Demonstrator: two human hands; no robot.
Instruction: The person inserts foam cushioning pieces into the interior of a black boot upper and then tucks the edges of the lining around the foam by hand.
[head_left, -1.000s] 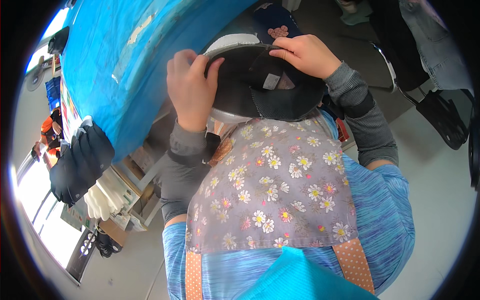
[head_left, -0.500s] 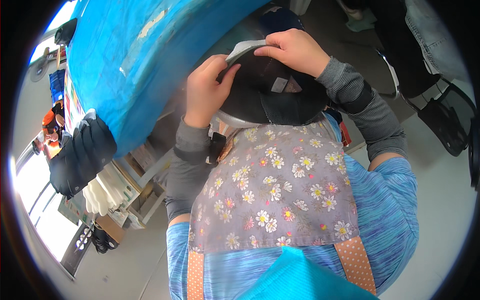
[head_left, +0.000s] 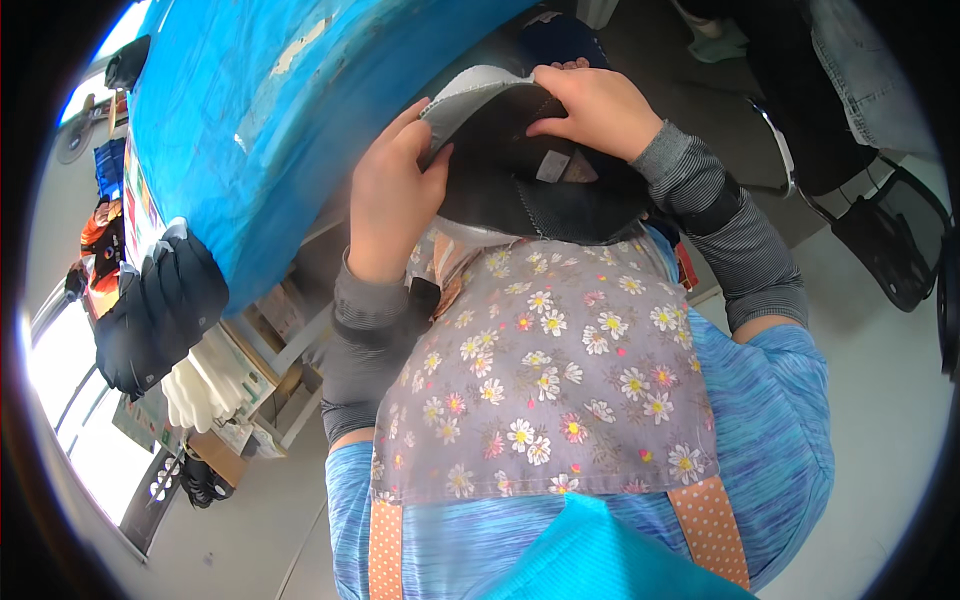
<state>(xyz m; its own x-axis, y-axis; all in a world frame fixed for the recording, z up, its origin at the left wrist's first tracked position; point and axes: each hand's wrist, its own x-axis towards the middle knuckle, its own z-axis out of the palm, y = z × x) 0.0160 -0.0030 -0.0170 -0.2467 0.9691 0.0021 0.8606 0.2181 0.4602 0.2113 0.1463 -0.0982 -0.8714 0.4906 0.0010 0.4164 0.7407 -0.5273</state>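
Observation:
In front of my chest I hold a bowl-shaped black fabric piece that looks like a cap seen from inside, with a light grey edge. A small pale label and a brownish patch sit on its inner side, by a stitched seam. My left hand is closed on the left part of the rim, thumb inside and fingers outside. At the top of the rim my right hand grips the edge between thumb and fingers. Between the hands the grey edge arches up. The piece's lower side touches my flowered apron.
A large blue plastic-covered bulk rises ahead on the left. Beside it hang a stack of black pieces and several white ones. At right stand a chair and a person's dark-clothed leg. A dark blue item lies beyond my hands.
My left hand has slid left and slightly down along the rim, so more grey edge shows between my hands. My right hand has shifted a little down; the grip remains.

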